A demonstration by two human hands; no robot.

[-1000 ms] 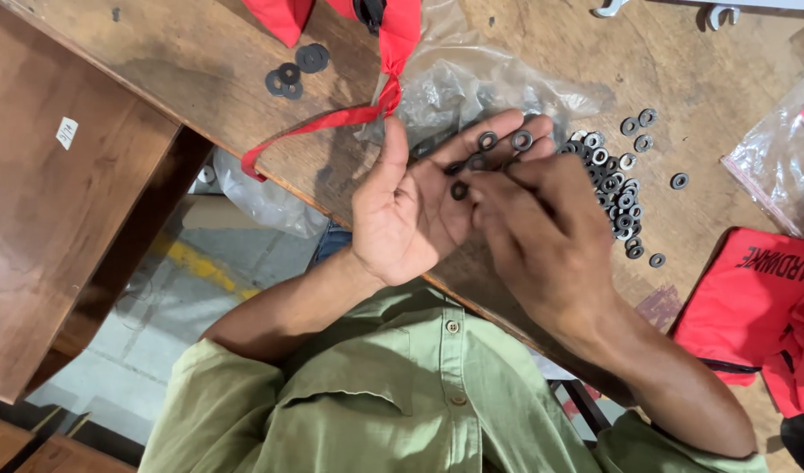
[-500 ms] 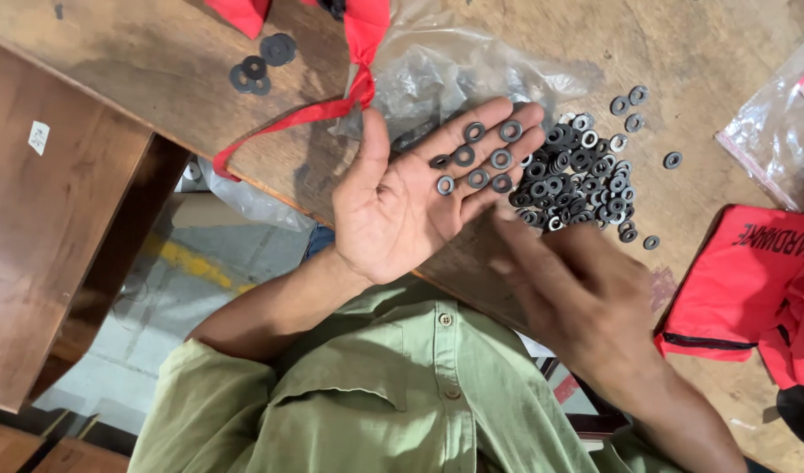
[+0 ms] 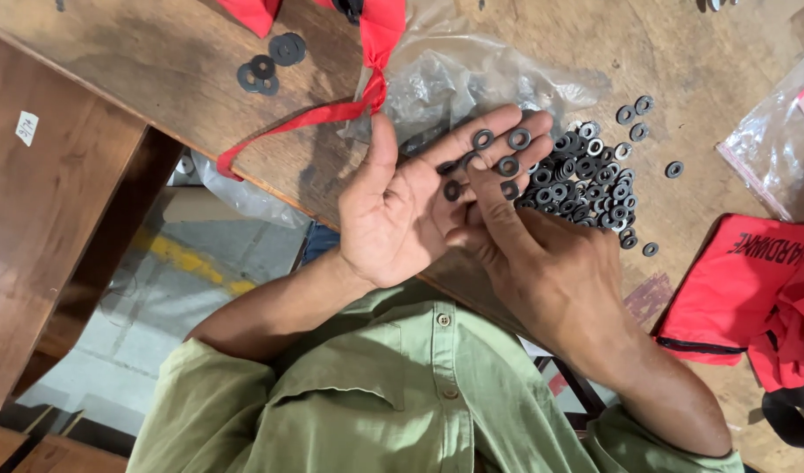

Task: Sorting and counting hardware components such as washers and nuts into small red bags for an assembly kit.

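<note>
Black washers (image 3: pixel 507 162) are spread on the flat, open left hand (image 3: pixel 402 219) w/ fingers splayed, just beside the table pile (image 3: pixel 590 180); palm is best kept level while one is pinched by right hand (image 3: pixel 542 271) fingertips.

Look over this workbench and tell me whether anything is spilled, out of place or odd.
Nothing looks damaged. The small dark washers lie in a loose heap on the wooden table, with a few strays scattered beyond it. The left hand holds several washers on its open fingers while the right hand picks among them.
</note>
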